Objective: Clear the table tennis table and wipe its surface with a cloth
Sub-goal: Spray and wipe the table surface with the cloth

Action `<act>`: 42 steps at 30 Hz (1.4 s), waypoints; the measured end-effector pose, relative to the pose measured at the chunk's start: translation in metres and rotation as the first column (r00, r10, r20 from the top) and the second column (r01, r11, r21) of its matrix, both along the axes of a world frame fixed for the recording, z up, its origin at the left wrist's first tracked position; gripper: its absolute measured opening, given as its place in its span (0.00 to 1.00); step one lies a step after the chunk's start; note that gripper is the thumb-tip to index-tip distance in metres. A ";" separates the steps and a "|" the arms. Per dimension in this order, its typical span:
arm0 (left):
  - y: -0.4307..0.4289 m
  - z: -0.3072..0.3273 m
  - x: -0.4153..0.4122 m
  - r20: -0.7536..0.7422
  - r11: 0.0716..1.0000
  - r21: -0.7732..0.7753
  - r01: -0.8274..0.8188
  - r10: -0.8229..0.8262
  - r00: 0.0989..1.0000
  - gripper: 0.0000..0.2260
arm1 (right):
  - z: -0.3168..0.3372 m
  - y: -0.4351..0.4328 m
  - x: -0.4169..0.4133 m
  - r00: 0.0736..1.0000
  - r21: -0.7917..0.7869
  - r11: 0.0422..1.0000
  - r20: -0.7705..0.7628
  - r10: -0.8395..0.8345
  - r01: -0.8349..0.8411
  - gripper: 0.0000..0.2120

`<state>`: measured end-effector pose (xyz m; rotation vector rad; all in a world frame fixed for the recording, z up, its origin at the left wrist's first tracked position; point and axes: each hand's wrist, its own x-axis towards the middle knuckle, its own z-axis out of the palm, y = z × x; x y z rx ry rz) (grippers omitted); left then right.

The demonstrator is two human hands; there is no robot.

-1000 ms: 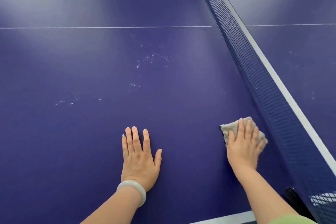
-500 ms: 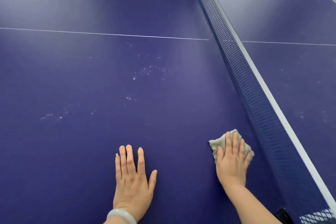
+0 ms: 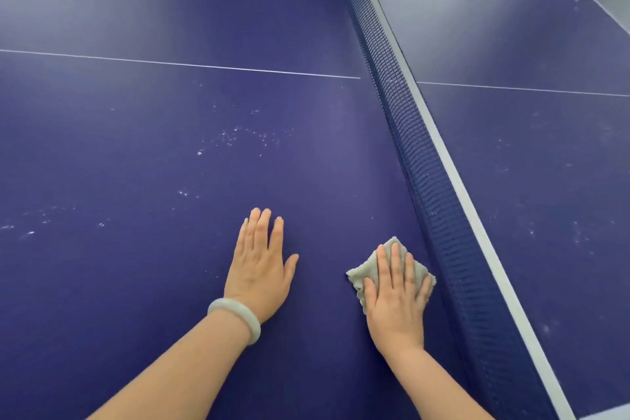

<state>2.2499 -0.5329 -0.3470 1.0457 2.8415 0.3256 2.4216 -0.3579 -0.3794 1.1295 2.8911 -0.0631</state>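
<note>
My left hand (image 3: 260, 269) lies flat, palm down, fingers (image 3: 262, 228) straight and together, thumb angled out. My right hand (image 3: 397, 293) lies flat too, palm down, fingers straight, slightly spread. Both bare forearms reach forward, angling inward.

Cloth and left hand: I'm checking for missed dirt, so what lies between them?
Only a bare stretch of blue table lies between the cloth and the left hand, as the head view shows.

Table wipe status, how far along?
Done: no paddles or balls show on the table. In hand: right hand presses the cloth flat beside the net; left hand rests flat on the table. Left: white specks ahead of the hands, at far left, and beyond the net.
</note>
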 end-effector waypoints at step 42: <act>0.032 -0.023 -0.026 -0.056 0.986 -0.128 -0.110 0.103 0.993 0.30 | 0.007 0.152 -0.209 0.920 -0.076 0.917 -0.025 0.390 -0.391 0.34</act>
